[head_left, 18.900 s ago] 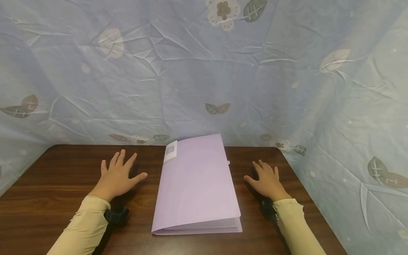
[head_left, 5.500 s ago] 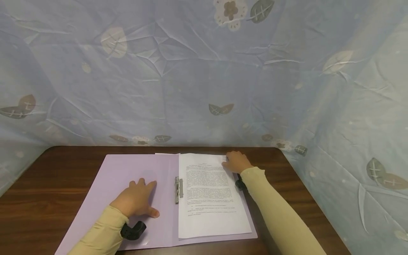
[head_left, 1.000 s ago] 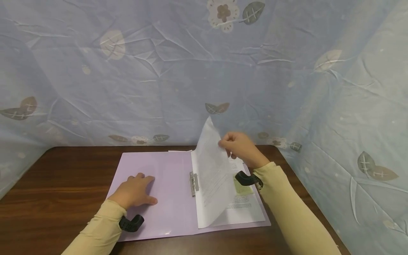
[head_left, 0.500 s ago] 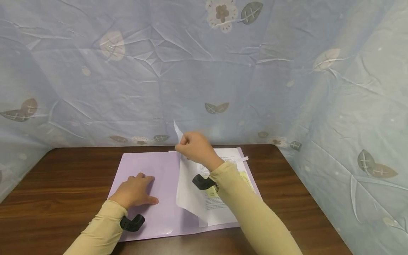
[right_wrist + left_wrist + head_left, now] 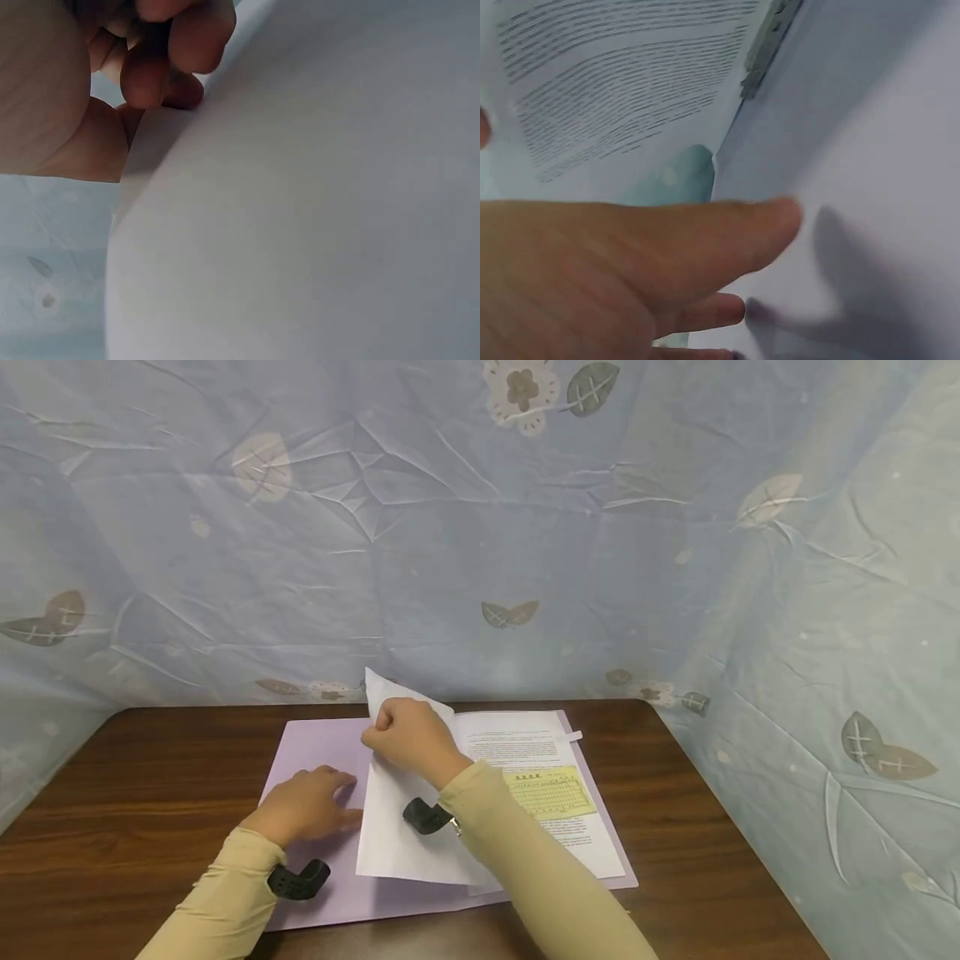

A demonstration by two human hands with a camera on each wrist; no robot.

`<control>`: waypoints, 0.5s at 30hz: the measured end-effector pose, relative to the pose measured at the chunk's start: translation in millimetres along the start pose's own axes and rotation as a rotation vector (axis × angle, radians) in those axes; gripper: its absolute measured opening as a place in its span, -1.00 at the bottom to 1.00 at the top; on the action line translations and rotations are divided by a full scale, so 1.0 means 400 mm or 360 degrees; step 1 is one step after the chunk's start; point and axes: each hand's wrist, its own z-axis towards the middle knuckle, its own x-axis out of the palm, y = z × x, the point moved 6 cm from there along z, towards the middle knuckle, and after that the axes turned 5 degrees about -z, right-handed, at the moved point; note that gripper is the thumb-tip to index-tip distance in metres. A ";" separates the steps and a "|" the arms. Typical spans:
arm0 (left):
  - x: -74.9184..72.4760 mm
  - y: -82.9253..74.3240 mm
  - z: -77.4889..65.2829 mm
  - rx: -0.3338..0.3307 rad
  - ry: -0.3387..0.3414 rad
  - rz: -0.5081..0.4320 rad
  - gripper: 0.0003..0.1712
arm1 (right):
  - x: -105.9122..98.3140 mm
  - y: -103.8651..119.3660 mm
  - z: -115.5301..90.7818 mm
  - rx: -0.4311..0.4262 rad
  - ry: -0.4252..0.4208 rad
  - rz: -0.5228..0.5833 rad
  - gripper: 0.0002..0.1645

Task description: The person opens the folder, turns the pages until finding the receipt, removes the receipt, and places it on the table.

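A lilac folder [image 5: 318,739] lies spread open on the table. My right hand [image 5: 412,739] pinches the outer edge of a white sheet [image 5: 386,847], lifted and swung over to the left; the right wrist view has the sheet's edge between thumb and fingers. Beneath my left hand [image 5: 303,806] is the folder's left cover, the fingers spread and relaxed. The left wrist view shows the lifted sheet's printed side [image 5: 630,82] and a metal clip [image 5: 765,52] at the fold. On the right, a printed page [image 5: 592,843] bears a yellow-green slip [image 5: 551,793] with a grid.
A small white tab [image 5: 573,737] sticks out past the folder's right edge. The dark wooden table [image 5: 150,793] extends on both sides. Behind and to the right hangs a pale blue patterned cloth [image 5: 435,543], close to the table's far edge.
The folder has gone from closed to open. Over the last second my right hand has carried the sheet leftwards and lower, uncovering the yellow-green slip. The left hand has shifted only slightly.
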 end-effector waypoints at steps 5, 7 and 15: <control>-0.035 0.031 0.004 -0.0021 -0.0118 -0.0083 -0.49 | 0.052 0.018 0.000 -0.0008 0.0001 -0.0059 -0.73; -0.056 0.045 0.005 -0.0073 -0.0233 -0.0121 -0.59 | 0.072 0.025 0.000 -0.0020 -0.0003 -0.0106 -0.72; -0.103 0.078 0.008 -0.0209 -0.0512 -0.0427 -0.39 | 0.153 0.038 -0.004 -0.0084 -0.0052 -0.0372 -0.67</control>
